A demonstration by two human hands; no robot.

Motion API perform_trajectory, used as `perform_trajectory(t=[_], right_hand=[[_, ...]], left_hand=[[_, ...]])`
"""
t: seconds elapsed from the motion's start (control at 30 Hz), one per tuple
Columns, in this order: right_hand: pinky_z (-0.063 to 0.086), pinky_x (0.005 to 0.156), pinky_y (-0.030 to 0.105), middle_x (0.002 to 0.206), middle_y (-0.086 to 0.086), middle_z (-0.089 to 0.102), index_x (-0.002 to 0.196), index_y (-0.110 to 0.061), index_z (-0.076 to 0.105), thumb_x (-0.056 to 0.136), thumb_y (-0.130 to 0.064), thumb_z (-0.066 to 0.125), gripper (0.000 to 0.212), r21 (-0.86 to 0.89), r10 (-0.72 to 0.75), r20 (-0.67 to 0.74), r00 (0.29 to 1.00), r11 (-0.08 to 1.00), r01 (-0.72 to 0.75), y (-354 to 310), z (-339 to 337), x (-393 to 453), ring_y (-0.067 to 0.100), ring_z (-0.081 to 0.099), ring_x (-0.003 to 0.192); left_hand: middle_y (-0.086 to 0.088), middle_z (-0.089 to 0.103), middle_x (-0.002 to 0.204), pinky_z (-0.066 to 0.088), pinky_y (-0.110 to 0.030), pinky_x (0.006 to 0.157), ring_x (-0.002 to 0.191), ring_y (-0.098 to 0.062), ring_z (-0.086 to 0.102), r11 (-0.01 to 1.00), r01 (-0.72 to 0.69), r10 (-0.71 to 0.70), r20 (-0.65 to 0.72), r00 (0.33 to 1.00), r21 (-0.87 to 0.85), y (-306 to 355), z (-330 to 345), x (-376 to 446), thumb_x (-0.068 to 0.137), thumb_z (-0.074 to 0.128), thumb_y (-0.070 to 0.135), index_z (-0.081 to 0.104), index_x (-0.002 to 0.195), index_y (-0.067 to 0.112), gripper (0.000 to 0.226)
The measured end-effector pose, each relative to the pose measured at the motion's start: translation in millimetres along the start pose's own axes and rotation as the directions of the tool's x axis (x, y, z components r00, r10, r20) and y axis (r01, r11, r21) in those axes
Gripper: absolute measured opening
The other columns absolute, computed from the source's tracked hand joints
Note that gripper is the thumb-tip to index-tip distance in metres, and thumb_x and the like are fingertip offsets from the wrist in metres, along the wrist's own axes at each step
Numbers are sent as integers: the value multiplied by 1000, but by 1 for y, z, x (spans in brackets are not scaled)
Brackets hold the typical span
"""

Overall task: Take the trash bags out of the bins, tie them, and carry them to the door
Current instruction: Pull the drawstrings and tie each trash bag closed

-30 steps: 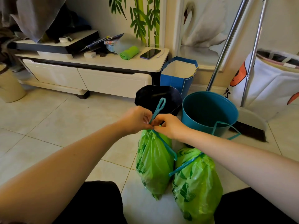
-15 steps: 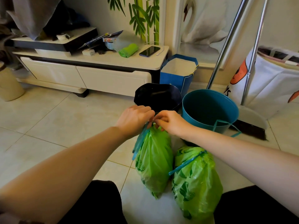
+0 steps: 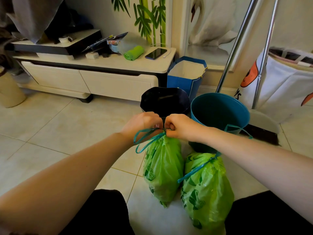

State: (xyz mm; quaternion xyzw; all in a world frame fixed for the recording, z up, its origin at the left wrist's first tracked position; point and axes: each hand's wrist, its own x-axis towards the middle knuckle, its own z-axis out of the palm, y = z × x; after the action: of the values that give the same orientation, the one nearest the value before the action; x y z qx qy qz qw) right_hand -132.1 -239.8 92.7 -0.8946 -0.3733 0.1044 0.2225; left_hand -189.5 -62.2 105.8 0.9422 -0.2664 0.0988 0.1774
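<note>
Two full green trash bags stand on the tiled floor in front of me. At the gathered neck of the left bag (image 3: 162, 168), my left hand (image 3: 144, 123) and my right hand (image 3: 179, 126) both pinch its teal drawstring (image 3: 144, 138), fists almost touching. A loop of the string hangs to the left under my left wrist. The right bag (image 3: 206, 189) stands beside it, its neck cinched by a teal string. Behind the bags are a black bin (image 3: 165, 100) and a teal bin (image 3: 220, 111), both without bags.
A blue paper bag (image 3: 184, 80) stands behind the bins by a low white TV cabinet (image 3: 101, 80) carrying a phone and a green roll. A broom and dustpan (image 3: 260, 122) and a white laundry bag (image 3: 284, 85) stand at the right. My dark-clothed knees frame the bags.
My hands have drawn closer and closed into fists over the left bag's neck. The drawstring loop that stood up a second ago now hangs out to the left.
</note>
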Motion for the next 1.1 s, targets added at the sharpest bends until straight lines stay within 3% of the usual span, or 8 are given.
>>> perform_trajectory(t=[0.1, 0.2, 0.4, 0.53, 0.77, 0.9, 1.0, 1.1], right_hand=[[33, 64, 35, 84, 0, 47, 80, -19, 47, 78, -28, 54, 11, -401, -104, -34, 994, 912, 82, -7, -6, -4, 21, 45, 79], [29, 69, 35, 98, 4, 58, 94, -16, 57, 79, -30, 50, 22, -570, -132, -53, 990, 818, 79, -6, -10, -3, 27, 51, 95], [36, 76, 39, 106, 7, 63, 107, -13, 58, 82, -28, 48, 31, -646, -107, -139, 985, 764, -8, 6, -11, 0, 31, 53, 100], [39, 78, 41, 105, 9, 65, 104, -11, 54, 81, -22, 49, 27, -622, -47, -211, 976, 777, -97, 11, -11, 2, 33, 57, 100], [28, 63, 36, 85, 13, 69, 90, -12, 49, 78, -9, 58, 16, -657, 4, -320, 947, 719, -226, 19, -18, 0, 35, 60, 88], [25, 55, 33, 72, 5, 55, 86, -14, 39, 84, -12, 56, 17, -609, 130, -313, 941, 732, -304, 28, -24, -4, 29, 48, 68], [24, 47, 30, 64, 1, 40, 93, -15, 35, 87, -15, 52, 18, -490, 255, -272, 928, 793, -361, 33, -30, -7, 23, 42, 55], [32, 49, 32, 76, 6, 53, 89, -13, 42, 88, -14, 52, 11, -423, 369, -238, 898, 793, -438, 40, -41, -11, 25, 48, 61]], left_hand=[[-13, 65, 83, 50, -46, 68, 79, -28, 61, 1000, -2, 3, 27, 1000, -25, 2, 3, 1, 85, 70, 19, 69, 85, 2, 17], [-11, 67, 83, 52, -44, 69, 78, -27, 63, 1000, 13, -12, 16, 1000, -24, -2, 4, 1, 84, 71, 17, 69, 85, 3, 14], [-6, 69, 81, 54, -40, 70, 75, -22, 64, 996, 43, -43, 9, 999, -72, -13, 3, -1, 84, 71, 21, 70, 84, 6, 15], [-6, 71, 81, 56, -40, 71, 76, -20, 67, 988, 95, -95, 4, 995, -120, -14, 6, 0, 82, 74, 19, 71, 81, 8, 12], [-5, 73, 80, 58, -32, 72, 74, -14, 70, 951, 222, -216, 51, 975, -215, -15, 3, -1, 80, 76, 17, 74, 82, 6, 12], [1, 67, 68, 48, -10, 53, 56, 6, 61, 834, 417, -416, 85, 905, -361, -22, -1, -5, 78, 77, 10, 73, 78, 2, 9], [-5, 70, 73, 50, -11, 55, 59, -2, 62, 709, 533, -538, 134, 832, -462, -31, -7, -10, 83, 72, 11, 73, 82, -1, 13], [-10, 73, 81, 54, -18, 59, 66, -13, 66, 496, 672, -672, 247, 698, -550, -43, -15, -15, 88, 66, 15, 70, 90, -1, 17]])
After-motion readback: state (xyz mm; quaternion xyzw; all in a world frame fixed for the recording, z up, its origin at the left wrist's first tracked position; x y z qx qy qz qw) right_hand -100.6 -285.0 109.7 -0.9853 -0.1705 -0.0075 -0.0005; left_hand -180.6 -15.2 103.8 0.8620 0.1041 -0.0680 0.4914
